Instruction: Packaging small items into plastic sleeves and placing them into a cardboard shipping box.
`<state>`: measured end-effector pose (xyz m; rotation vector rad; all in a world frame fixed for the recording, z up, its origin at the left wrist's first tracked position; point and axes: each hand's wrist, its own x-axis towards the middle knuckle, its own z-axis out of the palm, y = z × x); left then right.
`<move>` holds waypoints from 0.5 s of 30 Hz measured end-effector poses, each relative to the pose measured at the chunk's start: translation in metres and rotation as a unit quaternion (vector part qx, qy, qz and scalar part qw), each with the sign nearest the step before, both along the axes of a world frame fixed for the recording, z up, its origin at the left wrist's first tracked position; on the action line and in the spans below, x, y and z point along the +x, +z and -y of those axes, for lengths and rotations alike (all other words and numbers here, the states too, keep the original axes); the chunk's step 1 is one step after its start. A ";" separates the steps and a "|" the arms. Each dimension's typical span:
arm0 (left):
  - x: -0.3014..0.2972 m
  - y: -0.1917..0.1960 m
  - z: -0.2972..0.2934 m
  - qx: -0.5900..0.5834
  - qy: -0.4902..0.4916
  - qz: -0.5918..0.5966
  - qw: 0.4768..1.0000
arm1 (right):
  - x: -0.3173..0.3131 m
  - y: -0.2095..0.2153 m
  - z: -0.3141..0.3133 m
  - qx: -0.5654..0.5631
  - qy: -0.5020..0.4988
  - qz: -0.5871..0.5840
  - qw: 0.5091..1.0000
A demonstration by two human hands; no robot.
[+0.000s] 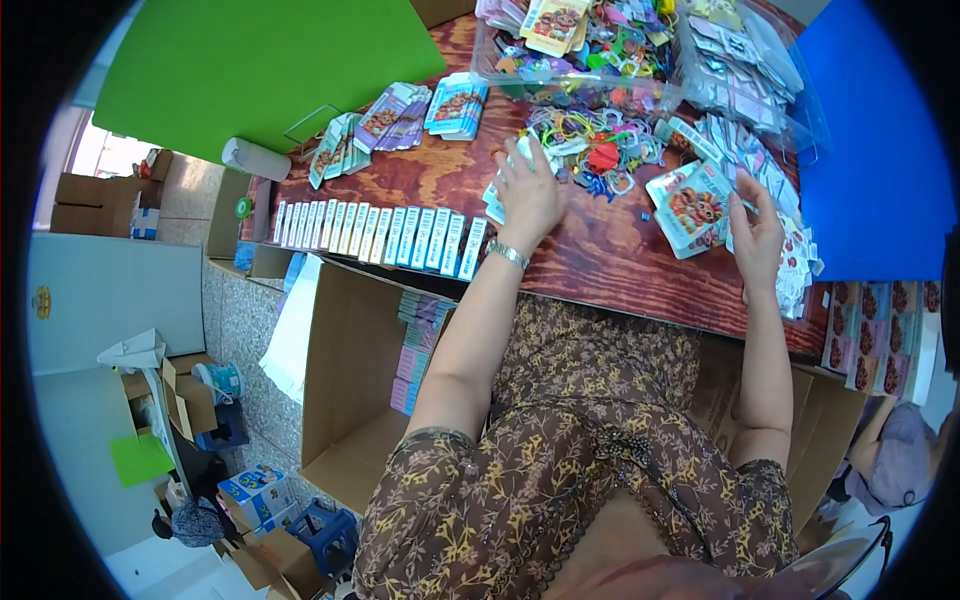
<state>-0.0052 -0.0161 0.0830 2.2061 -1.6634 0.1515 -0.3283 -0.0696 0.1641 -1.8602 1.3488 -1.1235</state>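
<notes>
My left hand (530, 192) reaches over the wooden table, fingers spread, back of the hand up. It rests on or just above pale green items (493, 203), mostly hidden under it. Right beside its fingertips lies a loose heap of colourful keychain-like trinkets (603, 157). My right hand (757, 235) pinches the edge of a flat pale green printed carton (692, 205) with a picture of a furry figure. Behind that carton spreads a pile of small printed cards or packets (735, 145), running down past my right wrist.
A row of upright small boxes (380, 235) lines the table's near left edge. Flattened cartons (395, 117) lie in fans behind it. Clear plastic bins (580, 85) full of trinkets and packets stand at the back. A green panel (260, 70) and a blue panel (880, 140) flank the table.
</notes>
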 end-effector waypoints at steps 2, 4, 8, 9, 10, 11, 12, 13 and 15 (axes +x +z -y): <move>0.012 0.005 0.006 0.080 0.029 -0.017 0.996 | -0.007 0.006 0.004 -0.099 0.000 -0.121 0.988; 0.022 0.001 0.012 0.208 0.077 -0.088 0.971 | -0.001 0.002 0.001 -0.184 -0.016 -0.192 0.964; 0.026 0.004 0.015 0.182 0.051 -0.094 0.978 | 0.008 -0.002 -0.012 -0.201 0.039 -0.189 0.960; 0.024 0.011 0.015 0.177 0.059 -0.087 0.979 | 0.010 -0.002 -0.013 -0.203 0.044 -0.191 0.959; 0.027 0.015 0.015 0.175 0.065 -0.082 0.979 | 0.012 -0.002 -0.013 -0.205 0.047 -0.185 0.960; 0.027 0.020 0.012 0.152 0.058 -0.077 0.984 | 0.012 -0.002 -0.017 -0.206 0.065 -0.189 0.958; 0.028 0.025 0.010 0.130 0.051 -0.072 0.988 | 0.013 -0.001 -0.018 -0.207 0.082 -0.194 0.955; 0.033 0.031 0.009 0.120 0.058 -0.060 0.989 | 0.018 0.000 -0.020 -0.202 0.089 -0.185 0.958; 0.044 0.041 0.012 0.089 0.057 -0.050 0.993 | 0.018 -0.002 -0.019 -0.200 0.099 -0.180 0.958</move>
